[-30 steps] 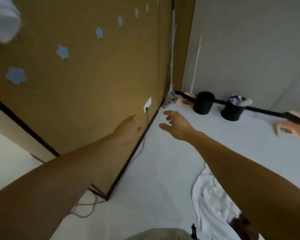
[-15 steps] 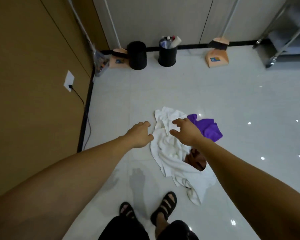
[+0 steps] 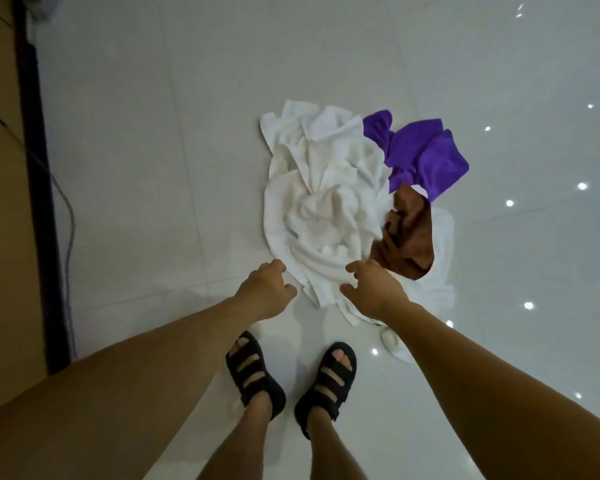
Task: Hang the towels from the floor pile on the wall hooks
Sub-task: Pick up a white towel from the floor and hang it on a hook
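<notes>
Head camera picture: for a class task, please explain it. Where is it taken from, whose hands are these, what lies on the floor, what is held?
No machine: a person wears a camera on the head, looking down at their own left hand, right hand and sandals. On the floor lies a pile: a white towel, a purple towel, a brown towel. Both hands reach toward its near edge, fingers relaxed, holding nothing.

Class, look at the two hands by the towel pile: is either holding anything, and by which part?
Nothing is held. The left hand and right hand reach with loosely curled fingers toward the white towel, gripping nothing.
</notes>
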